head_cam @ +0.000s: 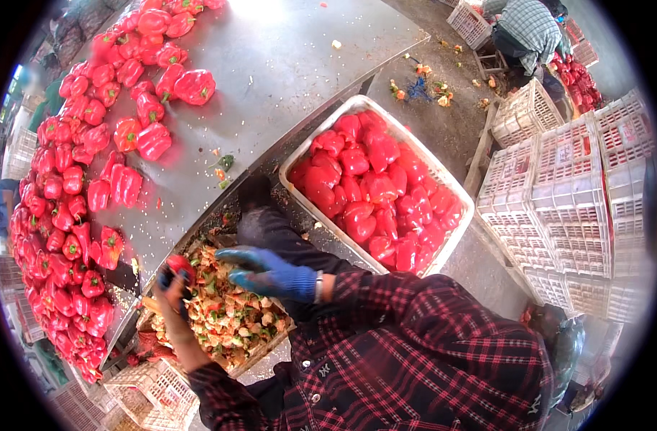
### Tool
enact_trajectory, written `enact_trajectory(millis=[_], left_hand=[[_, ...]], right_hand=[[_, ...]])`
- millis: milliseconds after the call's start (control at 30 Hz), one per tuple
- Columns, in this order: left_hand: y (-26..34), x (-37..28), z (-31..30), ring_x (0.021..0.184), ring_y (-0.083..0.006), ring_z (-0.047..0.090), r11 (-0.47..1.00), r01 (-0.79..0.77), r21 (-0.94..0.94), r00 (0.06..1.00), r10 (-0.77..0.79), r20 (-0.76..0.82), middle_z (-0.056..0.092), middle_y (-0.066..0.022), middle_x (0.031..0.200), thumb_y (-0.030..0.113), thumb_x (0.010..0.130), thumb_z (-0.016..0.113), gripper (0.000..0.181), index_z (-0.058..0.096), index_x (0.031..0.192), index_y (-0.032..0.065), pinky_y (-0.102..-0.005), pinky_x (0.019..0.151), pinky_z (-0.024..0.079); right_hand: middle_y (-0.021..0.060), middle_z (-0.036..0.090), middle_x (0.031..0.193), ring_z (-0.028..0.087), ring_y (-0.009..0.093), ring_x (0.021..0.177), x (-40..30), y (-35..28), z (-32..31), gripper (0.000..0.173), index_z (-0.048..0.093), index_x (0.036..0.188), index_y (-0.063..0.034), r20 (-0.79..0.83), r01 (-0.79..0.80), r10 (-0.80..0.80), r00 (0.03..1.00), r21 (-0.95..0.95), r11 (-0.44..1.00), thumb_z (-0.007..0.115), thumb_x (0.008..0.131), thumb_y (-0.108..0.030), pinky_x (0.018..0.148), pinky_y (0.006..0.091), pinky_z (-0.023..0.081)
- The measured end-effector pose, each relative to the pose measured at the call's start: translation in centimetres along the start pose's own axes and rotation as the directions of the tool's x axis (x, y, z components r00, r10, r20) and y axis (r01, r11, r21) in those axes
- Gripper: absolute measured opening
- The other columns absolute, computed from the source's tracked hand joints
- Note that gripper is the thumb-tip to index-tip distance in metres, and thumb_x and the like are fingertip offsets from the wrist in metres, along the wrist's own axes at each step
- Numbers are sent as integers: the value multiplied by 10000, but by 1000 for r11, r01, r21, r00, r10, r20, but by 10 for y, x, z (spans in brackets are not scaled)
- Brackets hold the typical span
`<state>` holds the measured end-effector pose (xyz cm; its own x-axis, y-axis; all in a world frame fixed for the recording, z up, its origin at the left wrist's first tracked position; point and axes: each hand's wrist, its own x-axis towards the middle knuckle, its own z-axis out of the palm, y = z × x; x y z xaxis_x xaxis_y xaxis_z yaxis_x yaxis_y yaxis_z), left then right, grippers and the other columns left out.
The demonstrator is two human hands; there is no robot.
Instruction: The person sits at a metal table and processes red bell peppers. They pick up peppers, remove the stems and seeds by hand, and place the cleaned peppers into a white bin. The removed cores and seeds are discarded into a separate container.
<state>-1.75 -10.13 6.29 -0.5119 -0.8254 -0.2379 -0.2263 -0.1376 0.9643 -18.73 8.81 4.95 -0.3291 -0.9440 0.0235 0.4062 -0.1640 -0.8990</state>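
My left hand (172, 291) is blurred near the table's edge, around a red bell pepper (181, 265). Something dark covers part of its fingers, and I cannot make out what. My right hand (274, 273), in a blue knit glove with a coated palm, is held out with its thumb apart and nothing visible in it. Beneath both hands is a crate (261, 354) heaped with pepper cores and stem scraps (231, 318). A light wooden-looking piece (151, 305) shows beside my left wrist.
A steel table (264, 70) bears a long heap of red bell peppers (64, 178). Beside my leg stands a white crate (460, 237) of opened peppers (377, 188). Stacked white crates (565, 199) rise at right. Another person (528, 32) bends at upper right, near scraps on the floor (431, 118).
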Motion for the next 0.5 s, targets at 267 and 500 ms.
enact_trajectory(millis=[267, 500], left_hand=[[-75, -141, 36, 828, -177, 626, 994, 104, -23, 954, -93, 285, 667, -136, 1000, 220, 1013, 448, 391, 477, 1247, -92, -272, 800, 497], [-100, -127, 70, 869, -157, 618, 988, 108, -115, 993, -112, -28, 645, -86, 974, 82, 918, 592, 313, 514, 1198, -35, -294, 803, 510]], right_hand=[[39, 580, 1238, 541, 101, 1085, -26, 127, 17, 476, 477, 1351, -20, 237, -442, 383, 893, 302, 845, 568, 959, -276, 911, 256, 461], [28, 670, 880, 611, 89, 776, -14, 96, 9, 276, 646, 1072, -35, 171, -614, 591, 789, 274, 740, 527, 973, -263, 691, 244, 503]])
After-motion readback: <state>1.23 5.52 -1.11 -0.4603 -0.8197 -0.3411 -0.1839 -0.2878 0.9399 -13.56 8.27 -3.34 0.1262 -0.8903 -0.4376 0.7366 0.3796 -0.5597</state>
